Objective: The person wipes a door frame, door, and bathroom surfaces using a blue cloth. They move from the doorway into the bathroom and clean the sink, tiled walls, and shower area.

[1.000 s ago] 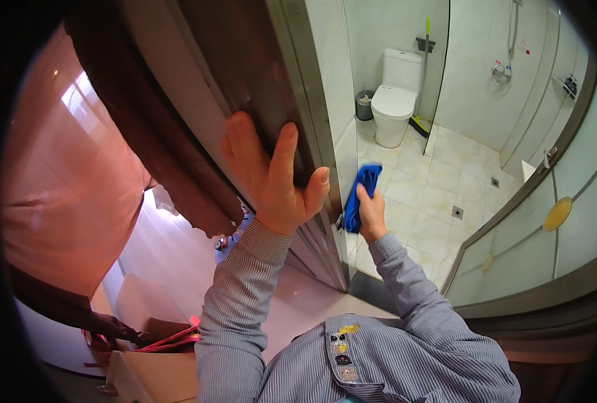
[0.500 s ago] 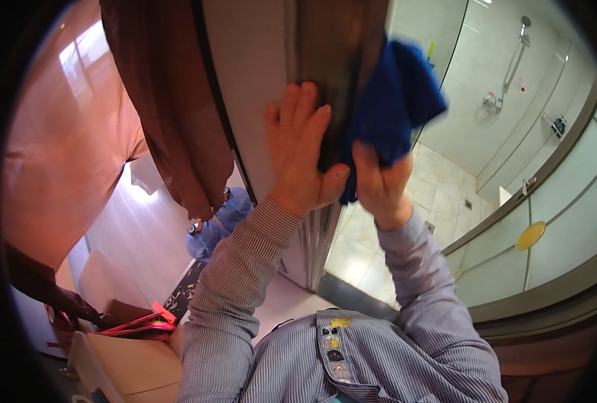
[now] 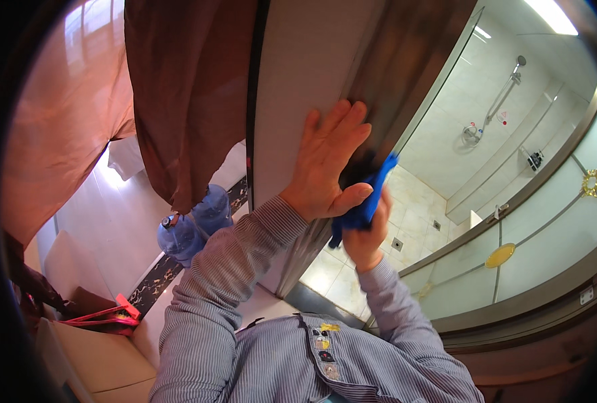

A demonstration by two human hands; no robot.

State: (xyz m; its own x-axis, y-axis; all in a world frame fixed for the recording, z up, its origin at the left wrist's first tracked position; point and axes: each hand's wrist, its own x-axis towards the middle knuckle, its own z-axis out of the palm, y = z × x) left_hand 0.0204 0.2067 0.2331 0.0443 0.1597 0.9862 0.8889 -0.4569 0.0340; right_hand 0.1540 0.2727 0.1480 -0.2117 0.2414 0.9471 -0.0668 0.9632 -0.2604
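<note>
My left hand (image 3: 331, 161) lies flat, fingers spread, against the dark brown door frame (image 3: 406, 74) and the pale wall edge beside it. Close by on the right, my right hand (image 3: 369, 235) grips a blue cloth (image 3: 365, 209) and holds it against the side of the frame that faces the bathroom. Part of the cloth is hidden behind my left thumb, and a darker end hangs below. Some of my right fingers are out of sight behind the cloth.
To the right is a tiled bathroom with a shower head (image 3: 520, 61) and a frosted glass door (image 3: 460, 275) with gold ornaments. On the left hang brown curtains (image 3: 184, 101); blue water jugs (image 3: 181, 238) stand on the floor below. A cardboard box (image 3: 104, 352) sits at lower left.
My right hand has come down with the cloth, which was spread higher and now is bunched against the frame. The view has shifted; my left hand stays flat on the frame.
</note>
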